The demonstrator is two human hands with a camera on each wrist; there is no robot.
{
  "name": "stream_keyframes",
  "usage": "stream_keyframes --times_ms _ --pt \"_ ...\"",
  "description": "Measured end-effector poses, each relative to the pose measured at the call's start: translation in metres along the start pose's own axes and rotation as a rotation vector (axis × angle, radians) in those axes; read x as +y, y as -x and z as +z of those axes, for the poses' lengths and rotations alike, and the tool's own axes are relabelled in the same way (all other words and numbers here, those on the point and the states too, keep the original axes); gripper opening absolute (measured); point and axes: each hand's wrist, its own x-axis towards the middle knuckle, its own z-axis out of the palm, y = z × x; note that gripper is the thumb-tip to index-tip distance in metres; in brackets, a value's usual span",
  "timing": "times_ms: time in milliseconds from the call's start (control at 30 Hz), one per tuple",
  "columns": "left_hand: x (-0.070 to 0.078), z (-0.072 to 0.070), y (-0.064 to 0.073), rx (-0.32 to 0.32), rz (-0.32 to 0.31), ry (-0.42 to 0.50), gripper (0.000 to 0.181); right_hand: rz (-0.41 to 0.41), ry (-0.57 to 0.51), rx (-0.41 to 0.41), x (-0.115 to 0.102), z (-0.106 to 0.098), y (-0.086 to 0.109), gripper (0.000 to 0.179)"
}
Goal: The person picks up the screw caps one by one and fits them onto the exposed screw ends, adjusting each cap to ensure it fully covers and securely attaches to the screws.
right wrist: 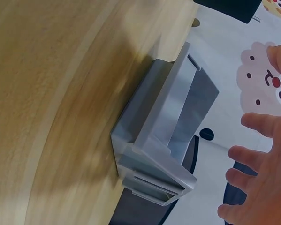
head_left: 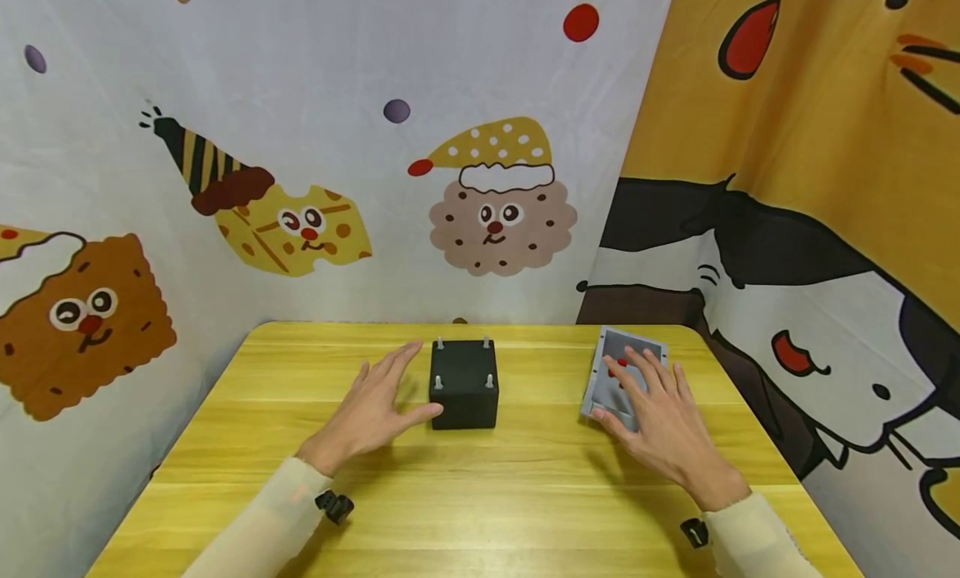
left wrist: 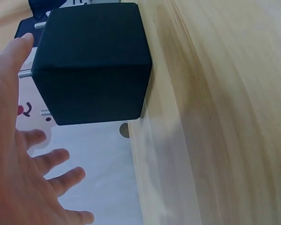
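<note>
With the far edge of the pale yellow wood-grain desk (head_left: 480,495) taken as 12 o'clock and its middle as the hub, a matte black cube-like block (head_left: 463,399) sits at 12 o'clock, four short silvery pegs (head_left: 438,383) standing up near the corners of its top. At about 2 o'clock rests a grey rectangular open box (head_left: 592,376) with a raised rim, turned so its long sides run roughly from 7 to 1 o'clock; small red marks or pieces (head_left: 622,362) show on its inner face, partly covered by fingers. The left hand (head_left: 372,417) is at the block's 8 to 9 o'clock side, fingers spread and loosely extended, its thumb tip close to the block's near left edge; whether it touches cannot be told. The right hand (head_left: 667,420) reaches in from the box's 4 o'clock side, fingers likewise splayed and relaxed, overlapping the box in the head view yet apart from it in the right wrist view. Cream sleeves (head_left: 258,515) cover both forearms, and a small black device (head_left: 334,505) sits by the left wrist. Beyond the desk, a white cloth (head_left: 322,53) hangs at 12 o'clock, printed with cartoon snacks.
</note>
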Motion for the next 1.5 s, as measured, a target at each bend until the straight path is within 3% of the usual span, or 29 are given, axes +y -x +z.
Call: stream_keyframes --times_ms 667,1500 --pt "0.002 0.007 -0.008 -0.011 0.069 0.011 0.108 0.015 -0.002 -0.042 0.009 -0.005 -0.001 0.074" --pt "0.006 0.010 -0.011 -0.006 0.101 0.018 0.102 0.018 0.009 -0.112 0.018 -0.018 -0.010 0.068"
